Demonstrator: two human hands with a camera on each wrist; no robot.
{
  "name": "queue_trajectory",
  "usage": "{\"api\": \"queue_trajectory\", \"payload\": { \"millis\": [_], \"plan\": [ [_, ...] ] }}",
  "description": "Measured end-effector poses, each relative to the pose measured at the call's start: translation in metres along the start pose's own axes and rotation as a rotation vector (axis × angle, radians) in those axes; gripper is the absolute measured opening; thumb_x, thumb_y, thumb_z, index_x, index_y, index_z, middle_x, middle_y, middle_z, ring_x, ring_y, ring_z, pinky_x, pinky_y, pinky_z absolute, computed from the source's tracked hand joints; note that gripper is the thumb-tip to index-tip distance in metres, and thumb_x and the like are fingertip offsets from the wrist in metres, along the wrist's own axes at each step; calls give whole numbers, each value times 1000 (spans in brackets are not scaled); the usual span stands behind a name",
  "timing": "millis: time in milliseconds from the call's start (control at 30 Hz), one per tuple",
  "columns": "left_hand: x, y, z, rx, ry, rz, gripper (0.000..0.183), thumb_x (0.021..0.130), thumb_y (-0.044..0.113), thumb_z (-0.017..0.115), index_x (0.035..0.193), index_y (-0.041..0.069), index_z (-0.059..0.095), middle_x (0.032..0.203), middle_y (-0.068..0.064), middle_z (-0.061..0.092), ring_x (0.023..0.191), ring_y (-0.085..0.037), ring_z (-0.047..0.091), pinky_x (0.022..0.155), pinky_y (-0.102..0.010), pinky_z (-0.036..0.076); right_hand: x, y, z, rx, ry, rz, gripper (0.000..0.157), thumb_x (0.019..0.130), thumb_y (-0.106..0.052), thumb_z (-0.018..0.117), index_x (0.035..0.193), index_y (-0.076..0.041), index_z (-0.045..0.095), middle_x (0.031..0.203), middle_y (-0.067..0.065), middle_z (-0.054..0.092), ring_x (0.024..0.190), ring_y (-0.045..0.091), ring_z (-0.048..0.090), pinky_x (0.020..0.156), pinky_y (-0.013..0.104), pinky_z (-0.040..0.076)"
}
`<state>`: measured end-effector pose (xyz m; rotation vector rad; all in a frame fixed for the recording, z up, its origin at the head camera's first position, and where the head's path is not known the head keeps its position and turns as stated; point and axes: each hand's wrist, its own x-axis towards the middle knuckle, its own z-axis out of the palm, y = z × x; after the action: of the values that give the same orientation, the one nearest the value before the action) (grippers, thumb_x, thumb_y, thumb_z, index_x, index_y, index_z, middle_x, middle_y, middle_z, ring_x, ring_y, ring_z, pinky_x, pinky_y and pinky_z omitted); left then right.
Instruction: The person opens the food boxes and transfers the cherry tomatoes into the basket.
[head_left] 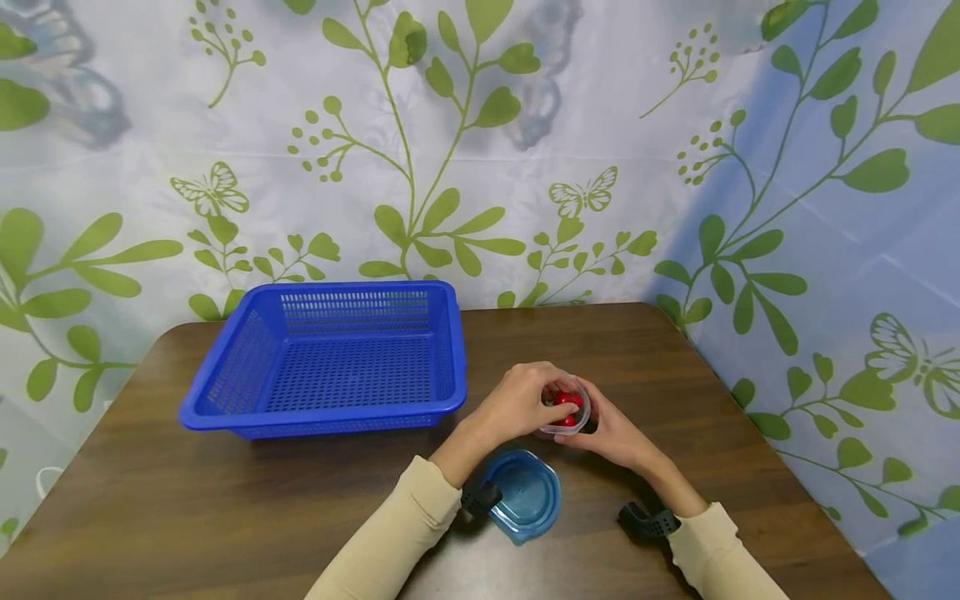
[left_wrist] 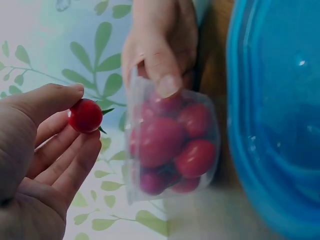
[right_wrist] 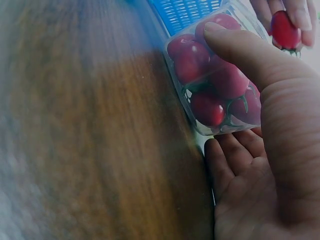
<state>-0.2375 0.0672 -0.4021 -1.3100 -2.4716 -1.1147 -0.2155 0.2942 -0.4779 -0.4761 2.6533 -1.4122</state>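
A small red tomato (left_wrist: 85, 116) with green stem tips is at the right of the table, just off the open top of a clear plastic container (left_wrist: 131, 172) and apart from it. The left hand (head_left: 519, 403) pinches this tomato between thumb and fingertips. More red tomatoes (left_wrist: 161, 142) and some green stems fill the container. The right hand (head_left: 617, 430) grips the container from the right, its thumb along one side and its fingers around the other. On the near side of the container, slightly to its left, a translucent blue lid (head_left: 527, 493) lies on the brown wood-grain table (head_left: 592, 342), beside the left wrist's black band (head_left: 480, 498). Farther left, toward the far edge, stands a blue perforated basket (head_left: 322, 416). Behind the table hangs a pale cloth (head_left: 480, 192) printed with green leaves and butterflies.
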Motion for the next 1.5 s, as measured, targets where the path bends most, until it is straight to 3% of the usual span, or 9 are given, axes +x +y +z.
{"api": "queue_trajectory", "payload": {
  "millis": [433,633,733,900,1100,1267,1500],
  "plan": [
    [-8,4,-28,-43,46,-33,22,89,17,82,105,4,75,103,-7,75,92,-17,72,83,-31,62,0,2,0,23,-9,12,94,86,-30,85,159,-17,27,158,13,41,143,39,45,115,62,39],
    [-14,3,-40,-60,85,-53,23,89,17,83,105,3,75,103,-6,75,90,-15,72,82,-20,59,2,4,0,17,-3,10,95,85,-30,86,159,-14,27,160,14,38,147,42,41,117,63,34],
    [-18,1,-46,-77,104,-65,22,88,15,83,105,3,75,102,-6,74,90,-15,72,83,-23,60,2,4,0,12,0,12,96,85,-31,86,159,-13,27,161,14,37,148,42,39,117,63,33],
    [-24,-6,-57,-100,133,-80,21,87,12,83,104,2,75,101,-8,73,91,-19,72,86,-35,62,3,2,0,15,2,30,98,85,-31,86,160,-13,26,162,15,37,149,42,36,117,62,34],
    [-33,-18,-72,-98,182,-111,20,88,14,83,103,4,75,99,-5,73,91,-16,72,86,-31,61,2,2,1,9,4,45,97,84,-32,86,160,-15,27,162,14,37,150,42,34,116,62,36],
    [-41,-30,-88,-118,231,-151,20,89,15,82,104,4,75,99,-4,74,90,-16,73,87,-37,62,1,3,1,1,6,45,97,84,-32,86,160,-17,27,163,14,35,151,43,32,116,63,36],
    [-54,-42,-111,-128,303,-222,19,88,13,83,103,6,75,98,-4,75,89,-17,75,86,-35,62,2,1,0,-8,0,34,100,84,-34,86,161,-13,25,165,16,32,152,42,31,118,61,32]
  ]
}}
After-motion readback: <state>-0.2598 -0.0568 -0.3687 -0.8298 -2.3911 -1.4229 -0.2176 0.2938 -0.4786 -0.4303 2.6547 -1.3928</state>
